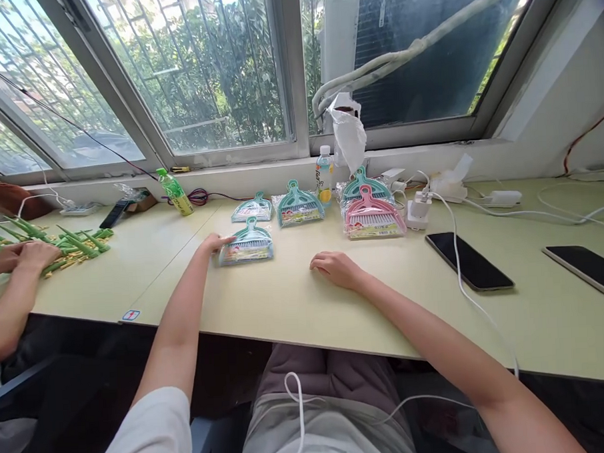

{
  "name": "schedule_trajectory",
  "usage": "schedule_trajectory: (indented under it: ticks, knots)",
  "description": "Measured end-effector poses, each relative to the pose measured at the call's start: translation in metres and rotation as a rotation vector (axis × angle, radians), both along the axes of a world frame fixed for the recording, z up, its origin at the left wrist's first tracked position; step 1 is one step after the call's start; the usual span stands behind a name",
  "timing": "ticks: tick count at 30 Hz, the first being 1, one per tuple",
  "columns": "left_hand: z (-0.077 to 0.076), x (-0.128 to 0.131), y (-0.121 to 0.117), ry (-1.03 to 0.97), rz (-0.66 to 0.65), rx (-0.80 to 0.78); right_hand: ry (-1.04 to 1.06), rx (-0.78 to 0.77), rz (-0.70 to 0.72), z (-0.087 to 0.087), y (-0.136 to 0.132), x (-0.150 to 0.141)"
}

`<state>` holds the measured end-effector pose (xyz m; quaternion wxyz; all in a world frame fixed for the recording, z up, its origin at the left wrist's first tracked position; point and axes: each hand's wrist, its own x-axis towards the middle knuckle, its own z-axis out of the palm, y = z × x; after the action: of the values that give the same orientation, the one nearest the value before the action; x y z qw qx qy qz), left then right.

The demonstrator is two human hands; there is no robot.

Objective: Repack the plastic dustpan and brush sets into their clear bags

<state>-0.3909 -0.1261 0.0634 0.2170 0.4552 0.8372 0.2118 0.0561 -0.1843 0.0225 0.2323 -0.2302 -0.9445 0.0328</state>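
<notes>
My left hand (214, 244) pinches the left edge of a packaged mini dustpan and brush set (247, 245), teal with pale bristles and wrapped in clear plastic, lying on the table. On the tabletop rests my right hand (338, 269), fingers loosely bent and lying on the surface with nothing in them. Behind the held set lie a second teal set (252, 208) and another teal dustpan set (300, 206). Farther right, a pink dustpan and brush set (374, 216) overlaps a teal one (363, 184) behind it, both in plastic.
At the left, another person's hands (33, 255) work among green and yellow pieces. A green bottle (175, 192) and a clear bottle (324, 175) stand near the window. A phone (468, 260), a charger (417, 211), white cables and a dark tablet-like device (587, 267) occupy the right.
</notes>
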Motion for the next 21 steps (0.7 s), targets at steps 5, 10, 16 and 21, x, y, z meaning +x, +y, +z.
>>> schedule_trajectory:
  ticks: [5,10,16,21]
  knots:
    - [0.005,0.019,-0.003,-0.329,-0.008,0.026,-0.007,0.004,0.007,0.002,-0.001,0.000]
    - [0.019,0.025,-0.019,-0.577,0.017,0.212,0.000,0.009,0.001,0.001,-0.001,0.001]
    - [0.034,0.078,-0.036,-0.810,-0.314,0.392,0.071,0.104,-0.036,0.001,-0.002,0.001]
    - [0.040,0.148,-0.043,-0.968,-0.587,0.322,0.129,0.242,-0.157,0.006,-0.006,0.000]
